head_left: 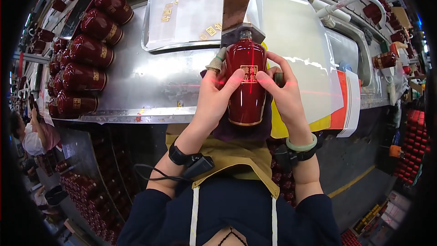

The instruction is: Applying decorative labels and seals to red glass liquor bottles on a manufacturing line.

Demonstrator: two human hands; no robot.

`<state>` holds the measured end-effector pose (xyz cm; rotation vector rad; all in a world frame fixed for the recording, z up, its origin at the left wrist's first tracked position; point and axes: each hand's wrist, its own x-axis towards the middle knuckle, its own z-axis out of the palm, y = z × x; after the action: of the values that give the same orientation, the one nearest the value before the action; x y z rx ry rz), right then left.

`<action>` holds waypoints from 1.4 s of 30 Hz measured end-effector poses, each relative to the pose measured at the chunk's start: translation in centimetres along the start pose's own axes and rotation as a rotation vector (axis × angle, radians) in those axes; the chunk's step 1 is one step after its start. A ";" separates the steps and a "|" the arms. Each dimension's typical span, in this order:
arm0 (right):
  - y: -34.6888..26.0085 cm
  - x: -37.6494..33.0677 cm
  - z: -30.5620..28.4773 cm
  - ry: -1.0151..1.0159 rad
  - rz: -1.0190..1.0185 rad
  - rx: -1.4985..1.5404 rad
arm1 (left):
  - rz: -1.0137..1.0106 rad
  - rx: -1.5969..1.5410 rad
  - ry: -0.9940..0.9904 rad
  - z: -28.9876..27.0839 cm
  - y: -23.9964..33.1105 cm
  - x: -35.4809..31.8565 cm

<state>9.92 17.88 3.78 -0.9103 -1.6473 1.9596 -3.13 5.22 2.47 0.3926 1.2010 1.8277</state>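
A glossy dark red bottle (246, 105) lies in front of me, its neck pointing away and its base near my apron. My left hand (217, 93) grips its left side, and my right hand (286, 92) grips the right. Both thumbs press on the edges of a square gold decal (249, 74) on the bottle's face. A pale cloth cover (215, 65) wraps one left finger. Beside the right fingers shows a small dark green piece (279, 79), whose kind I cannot make out. A red light line crosses the bottle and both hands.
A metal tray (146, 32) with gold decals on white sheets sits beyond my left hand. Several red bottles (91, 51) are stacked at left. A brown post (236, 0) rises behind the held bottle. Translucent sheets (291, 32) cover the right side, near a sink (364, 48) with a pipe.
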 end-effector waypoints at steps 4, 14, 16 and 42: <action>0.3 0.1 0.1 0.002 -0.011 -0.012 | 0.006 0.009 0.013 0.2 0.0 0.0; 0.5 0.0 -0.1 -0.002 -0.030 0.017 | 0.018 0.014 0.025 0.3 0.1 -0.1; 0.5 0.2 -0.1 -0.005 -0.012 0.000 | 0.019 0.025 0.026 0.3 0.1 0.0; -1.0 -4.9 1.5 0.121 -0.254 -0.313 | 0.040 0.034 -0.030 0.0 0.0 -0.9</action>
<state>12.15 13.67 5.93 -0.8598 -1.9246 1.4777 -2.62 4.52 2.71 0.4646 1.2128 1.8312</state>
